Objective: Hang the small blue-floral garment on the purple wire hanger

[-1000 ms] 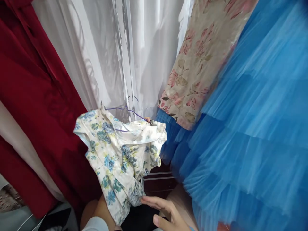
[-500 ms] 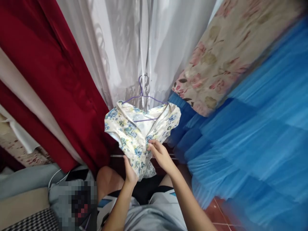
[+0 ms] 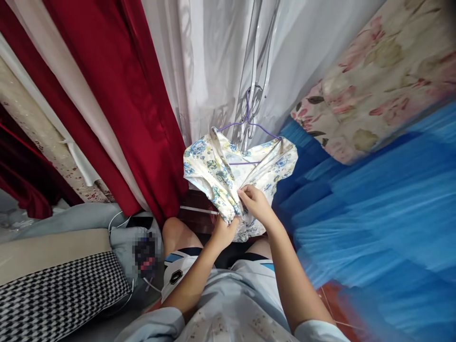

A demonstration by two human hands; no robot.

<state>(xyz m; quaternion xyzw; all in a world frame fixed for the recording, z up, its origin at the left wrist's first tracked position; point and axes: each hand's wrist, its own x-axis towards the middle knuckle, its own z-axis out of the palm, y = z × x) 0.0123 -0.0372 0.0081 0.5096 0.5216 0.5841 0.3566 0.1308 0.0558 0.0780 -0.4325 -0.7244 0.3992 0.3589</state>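
A white blouse (image 3: 210,166) with blue and yellow flowers hangs on a purple wire hanger (image 3: 261,127), just in front of my knees. My right hand (image 3: 257,203) pinches the front edge of the blouse below the V neckline. Lower down and to the left, my left hand (image 3: 225,232) is closed on the blouse's side near the waist, the cloth bunched at its fingers. Some of the left fingertips are hidden in the fabric. The hanger's hook is up against a white curtain-like cloth (image 3: 213,57).
Red cloth (image 3: 117,109) hangs at the left, blue tulle (image 3: 374,204) at the right, with a floral cloth (image 3: 356,109) above it. A grey padded seat with a houndstooth cushion (image 3: 64,294) and a dark phone (image 3: 140,222) lies left. Red floor tiles (image 3: 342,304) show lower right.
My left hand has moved up and inward and gathered the blouse's side. My right hand keeps its pinch at the front edge. The whole view has shifted, so things appear further right.
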